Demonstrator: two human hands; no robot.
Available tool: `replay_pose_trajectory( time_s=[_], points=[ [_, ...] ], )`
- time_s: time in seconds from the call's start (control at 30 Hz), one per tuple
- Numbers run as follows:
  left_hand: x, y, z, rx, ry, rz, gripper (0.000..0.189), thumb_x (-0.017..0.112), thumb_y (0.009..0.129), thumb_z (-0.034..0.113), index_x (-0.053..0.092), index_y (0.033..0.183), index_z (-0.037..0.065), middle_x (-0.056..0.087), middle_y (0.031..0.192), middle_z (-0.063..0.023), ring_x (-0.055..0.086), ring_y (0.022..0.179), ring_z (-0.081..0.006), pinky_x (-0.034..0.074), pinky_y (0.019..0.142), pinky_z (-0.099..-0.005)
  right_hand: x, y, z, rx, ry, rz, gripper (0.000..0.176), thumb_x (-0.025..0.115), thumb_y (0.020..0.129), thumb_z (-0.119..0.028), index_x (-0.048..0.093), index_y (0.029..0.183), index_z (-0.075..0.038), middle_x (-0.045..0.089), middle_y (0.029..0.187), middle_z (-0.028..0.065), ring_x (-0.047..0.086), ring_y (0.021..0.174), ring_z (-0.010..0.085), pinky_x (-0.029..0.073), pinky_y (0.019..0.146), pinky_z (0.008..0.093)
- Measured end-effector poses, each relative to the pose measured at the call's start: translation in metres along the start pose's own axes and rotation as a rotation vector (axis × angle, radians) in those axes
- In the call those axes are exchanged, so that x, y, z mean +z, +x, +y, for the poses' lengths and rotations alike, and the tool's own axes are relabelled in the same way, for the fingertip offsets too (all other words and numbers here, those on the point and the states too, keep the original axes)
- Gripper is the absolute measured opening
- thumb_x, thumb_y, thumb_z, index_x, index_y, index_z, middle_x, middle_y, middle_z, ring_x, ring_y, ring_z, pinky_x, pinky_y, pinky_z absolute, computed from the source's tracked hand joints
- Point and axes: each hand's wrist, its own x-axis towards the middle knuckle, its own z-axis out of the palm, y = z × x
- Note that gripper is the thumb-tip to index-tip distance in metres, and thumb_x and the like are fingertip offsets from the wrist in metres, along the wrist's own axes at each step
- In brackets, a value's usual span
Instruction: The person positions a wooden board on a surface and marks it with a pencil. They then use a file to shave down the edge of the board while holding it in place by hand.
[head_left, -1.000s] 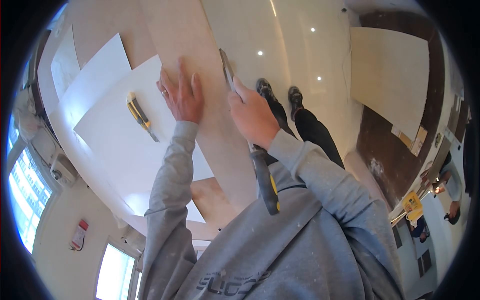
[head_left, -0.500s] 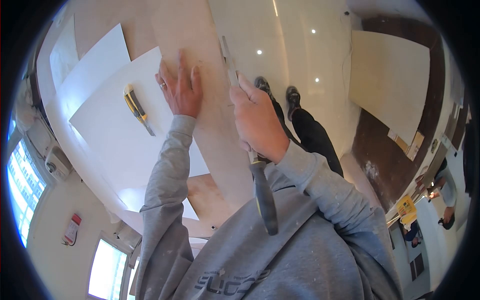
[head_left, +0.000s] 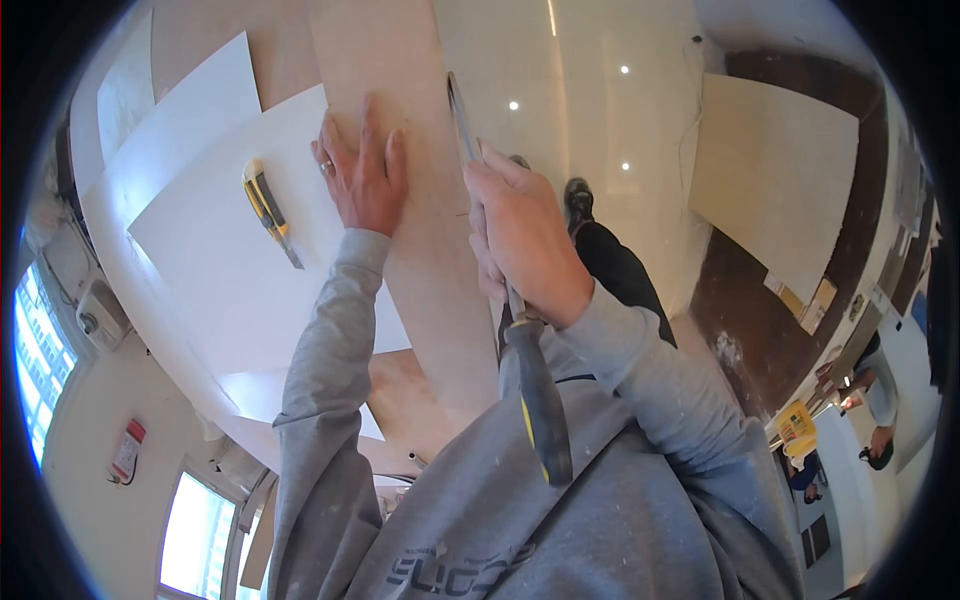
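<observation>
My left hand point(head_left: 366, 188) lies flat with its fingers spread on a long pinkish-tan board point(head_left: 430, 290), close to the edge of a white sheet point(head_left: 210, 235). My right hand point(head_left: 530, 235) is closed around the metal shank of a file point(head_left: 542, 410). Its dark grey and yellow handle points back toward my body, and the narrow blade runs along the right edge of the board. The blade's middle is partly covered by my fingers. On the white sheet, left of my left hand, rests a yellow and black utility knife point(head_left: 265, 208).
More white sheets point(head_left: 195, 110) overlap at the upper left. Glossy pale floor point(head_left: 570, 90) lies right of the board, where my shoe point(head_left: 578, 200) shows. A pale panel point(head_left: 780, 170) lies on a brown surface. Other people point(head_left: 880, 400) are at the far right, near a yellow bucket point(head_left: 797, 430).
My right hand and the file have shifted slightly right and toward my body, with the handle swinging right. My left hand stays nearly in place. One shoe is now mostly hidden.
</observation>
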Motion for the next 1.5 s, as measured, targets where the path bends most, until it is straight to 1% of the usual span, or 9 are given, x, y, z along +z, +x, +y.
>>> replay_pose_trajectory(
  time_s=[0.17, 0.27, 0.47, 0.5, 0.8, 0.9, 1.0, 1.2, 1.5],
  points=[
    [-0.003, -0.003, 0.002, 0.004, -0.007, -0.004, 0.061, 0.064, 0.104, 0.037, 0.049, 0.162, 0.025, 0.037, 0.157, -0.0328, 0.036, 0.144, -0.0547, 0.031, 0.121, -0.0616, 0.001, 0.039, 0.010, 0.002, 0.037, -0.094, 0.056, 0.046, 0.107, -0.023, 0.041, 0.158, -0.001, 0.039, 0.059, -0.0010, 0.040, 0.037, 0.0150, 0.035, 0.034, 0.0362],
    [-0.002, -0.001, 0.001, 0.004, -0.028, 0.009, 0.060, 0.064, 0.104, 0.036, 0.050, 0.161, 0.025, 0.038, 0.157, -0.0327, 0.037, 0.145, -0.0534, 0.029, 0.123, -0.0625, -0.010, 0.039, -0.002, 0.084, 0.072, -0.132, 0.058, 0.046, 0.107, -0.024, 0.037, 0.160, -0.001, 0.038, 0.059, -0.0009, 0.040, 0.037, 0.0146, 0.034, 0.033, 0.0353],
    [0.001, 0.007, -0.001, 0.009, -0.018, 0.056, 0.058, 0.065, 0.103, 0.038, 0.053, 0.159, 0.026, 0.041, 0.156, -0.0297, 0.041, 0.144, -0.0489, 0.029, 0.123, -0.0638, 0.006, -0.010, -0.018, 0.103, -0.033, -0.046, 0.025, 0.046, 0.107, -0.020, 0.054, 0.121, -0.002, 0.042, 0.062, 0.0006, 0.039, 0.037, 0.0152, 0.034, 0.033, 0.0361],
    [0.001, 0.005, -0.001, 0.010, -0.025, 0.051, 0.058, 0.065, 0.103, 0.038, 0.053, 0.159, 0.027, 0.041, 0.156, -0.0292, 0.041, 0.144, -0.0486, 0.028, 0.124, -0.0638, 0.003, 0.004, -0.001, -0.065, -0.085, -0.113, 0.035, 0.045, 0.107, -0.020, 0.054, 0.131, 0.003, 0.042, 0.062, 0.0013, 0.040, 0.037, 0.0163, 0.035, 0.033, 0.0365],
    [-0.004, 0.002, 0.002, 0.000, -0.031, 0.033, 0.060, 0.062, 0.105, 0.038, 0.048, 0.162, 0.029, 0.039, 0.157, -0.0305, 0.038, 0.146, -0.0510, 0.027, 0.125, -0.0625, 0.005, -0.007, -0.022, 0.087, -0.046, -0.048, 0.013, 0.044, 0.106, -0.014, 0.044, 0.097, -0.004, 0.045, 0.063, 0.0039, 0.049, 0.039, 0.0201, 0.039, 0.035, 0.0374],
    [-0.002, 0.004, 0.001, -0.001, -0.031, 0.032, 0.059, 0.062, 0.105, 0.038, 0.048, 0.162, 0.028, 0.039, 0.158, -0.0303, 0.039, 0.146, -0.0508, 0.027, 0.125, -0.0622, 0.003, 0.010, -0.003, -0.076, -0.147, -0.123, 0.014, 0.043, 0.106, -0.016, 0.045, 0.098, -0.005, 0.044, 0.062, 0.0044, 0.047, 0.038, 0.0200, 0.039, 0.035, 0.0377],
    [-0.005, 0.002, 0.001, -0.002, -0.041, 0.016, 0.059, 0.061, 0.105, 0.038, 0.048, 0.162, 0.028, 0.039, 0.158, -0.0300, 0.038, 0.146, -0.0505, 0.027, 0.125, -0.0620, 0.003, 0.043, 0.007, 0.159, -0.019, -0.078, 0.014, 0.041, 0.106, -0.015, 0.044, 0.099, -0.004, 0.042, 0.061, 0.0051, 0.046, 0.036, 0.0208, 0.040, 0.033, 0.0381],
    [-0.005, 0.003, 0.004, -0.018, -0.038, 0.031, 0.058, 0.063, 0.104, 0.039, 0.051, 0.160, 0.029, 0.041, 0.157, -0.0287, 0.039, 0.148, -0.0453, 0.025, 0.126, -0.0615, 0.013, -0.002, -0.021, 0.048, -0.047, -0.073, 0.009, 0.046, 0.104, -0.012, 0.049, 0.102, -0.004, 0.045, 0.063, 0.0051, 0.059, 0.051, 0.0203, 0.048, 0.042, 0.0382],
    [-0.002, 0.007, -0.001, 0.003, -0.035, 0.042, 0.059, 0.063, 0.103, 0.038, 0.050, 0.160, 0.029, 0.041, 0.156, -0.0292, 0.038, 0.148, -0.0460, 0.026, 0.126, -0.0622, 0.004, 0.053, -0.002, 0.099, 0.025, -0.105, 0.021, 0.050, 0.107, -0.026, 0.048, 0.116, -0.007, 0.042, 0.066, 0.0014, 0.044, 0.043, 0.0143, 0.041, 0.035, 0.0360]
  ],
)
